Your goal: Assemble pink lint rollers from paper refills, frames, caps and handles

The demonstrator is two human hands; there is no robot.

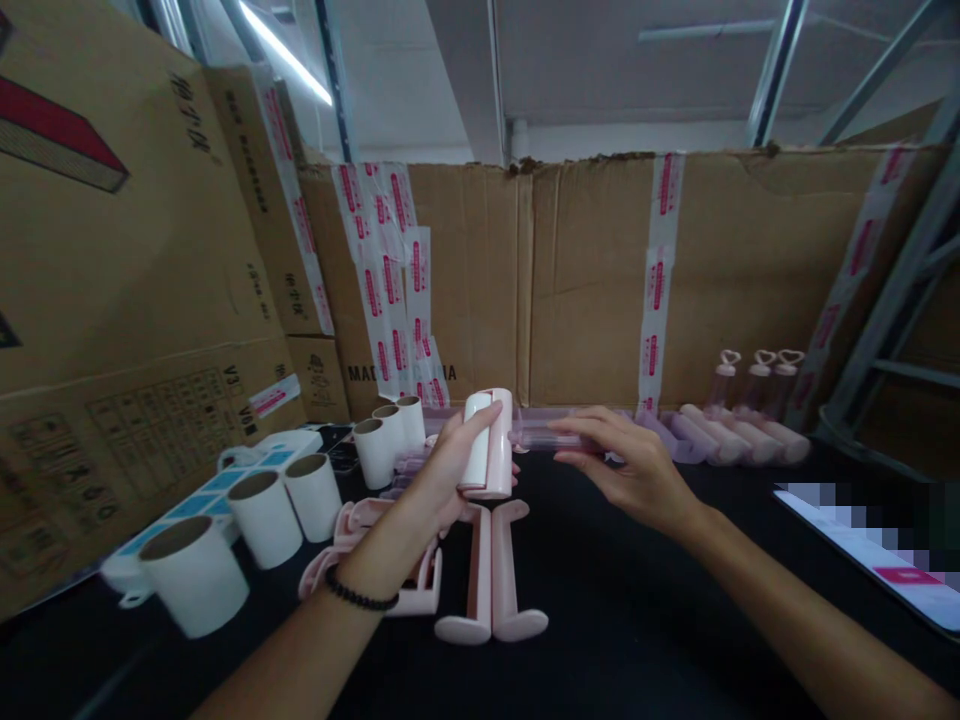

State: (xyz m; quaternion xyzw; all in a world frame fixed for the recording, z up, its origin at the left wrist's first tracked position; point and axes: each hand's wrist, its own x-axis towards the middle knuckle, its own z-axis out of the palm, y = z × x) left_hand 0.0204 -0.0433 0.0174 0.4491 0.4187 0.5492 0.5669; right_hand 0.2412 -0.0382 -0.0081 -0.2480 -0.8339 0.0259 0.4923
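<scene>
My left hand (448,468) grips a pink lint-roller holder with a white paper roll (489,443) in it, held upright above the black table. My right hand (624,462) pinches a clear pink plastic cover (541,438) lying sideways, its end almost touching the roller. Below the roller, two pink handles (491,575) lie side by side on the table. More pink holder parts (360,555) sit under my left wrist, which wears a black bead bracelet.
Several white paper rolls (262,515) stand upright on the left. Finished pink rollers (739,435) lie at the back right, with heart-topped handles (761,375) behind them. Taped cardboard boxes (585,280) wall the back and left. A phone (877,555) lies at the right.
</scene>
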